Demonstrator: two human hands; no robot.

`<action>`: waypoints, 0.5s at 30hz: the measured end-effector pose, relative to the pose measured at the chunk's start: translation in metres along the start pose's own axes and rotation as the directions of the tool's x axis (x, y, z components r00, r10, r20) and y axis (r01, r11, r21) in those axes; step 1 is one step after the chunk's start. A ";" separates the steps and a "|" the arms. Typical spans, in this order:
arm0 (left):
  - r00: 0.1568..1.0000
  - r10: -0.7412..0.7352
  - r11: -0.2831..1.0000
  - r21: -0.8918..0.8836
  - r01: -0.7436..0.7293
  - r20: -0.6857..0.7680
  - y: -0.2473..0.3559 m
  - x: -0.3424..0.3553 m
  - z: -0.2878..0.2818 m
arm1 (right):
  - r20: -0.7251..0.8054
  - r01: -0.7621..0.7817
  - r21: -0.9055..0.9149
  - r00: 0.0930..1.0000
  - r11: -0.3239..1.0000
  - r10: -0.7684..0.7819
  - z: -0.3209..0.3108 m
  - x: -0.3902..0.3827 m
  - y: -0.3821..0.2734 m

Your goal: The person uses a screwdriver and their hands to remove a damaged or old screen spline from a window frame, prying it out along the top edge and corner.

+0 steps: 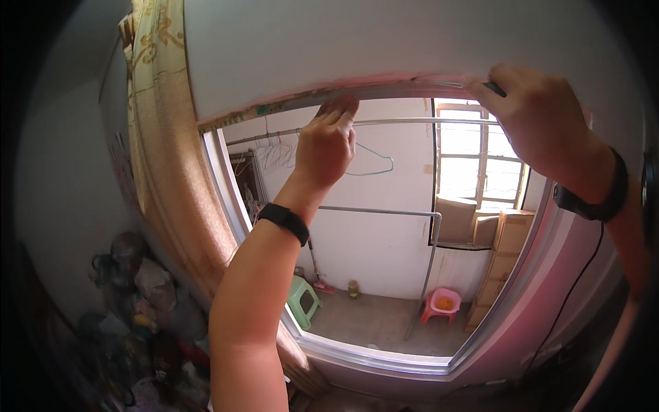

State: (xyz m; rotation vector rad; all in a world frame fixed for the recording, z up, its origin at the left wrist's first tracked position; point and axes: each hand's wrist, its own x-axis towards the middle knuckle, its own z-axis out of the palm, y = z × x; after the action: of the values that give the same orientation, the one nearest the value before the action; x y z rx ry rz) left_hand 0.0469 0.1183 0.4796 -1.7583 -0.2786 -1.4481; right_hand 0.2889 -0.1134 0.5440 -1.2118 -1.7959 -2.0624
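My left hand [326, 147], a black band on its wrist, reaches up to the top rail of the window frame [384, 91]. Its fingers are stretched out and rest against the rail. Higher on the right, my right hand [539, 113] is closed round a slim tool with a dark handle [494, 88]. A thin metal shaft points left from it along the rough seam [274, 106] between frame and wall. The tool's exact kind and its tip are too blurred to make out. A dark watch [590, 199] sits on my right wrist, with a black cord hanging below.
A patterned beige curtain [165, 137] hangs left of the opening. Beyond the frame are a metal rod with hangers [278, 151], a grey pipe rail [377, 211], a green stool [302, 302], a pink basin [443, 301] and stacked cardboard boxes [504, 247]. Bagged clutter [154, 295] lies lower left.
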 end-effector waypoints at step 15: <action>0.996 0.004 0.999 0.035 -0.008 0.092 0.002 0.004 -0.008 | -0.292 0.061 0.104 0.956 0.993 -0.028 0.039 -0.013 0.000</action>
State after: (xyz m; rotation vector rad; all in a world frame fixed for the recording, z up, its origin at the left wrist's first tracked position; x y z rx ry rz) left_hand 0.0437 0.1105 0.4822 -1.7985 -0.3446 -1.3520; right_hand 0.3160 -0.0839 0.5339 -0.7972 -1.7850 -2.0072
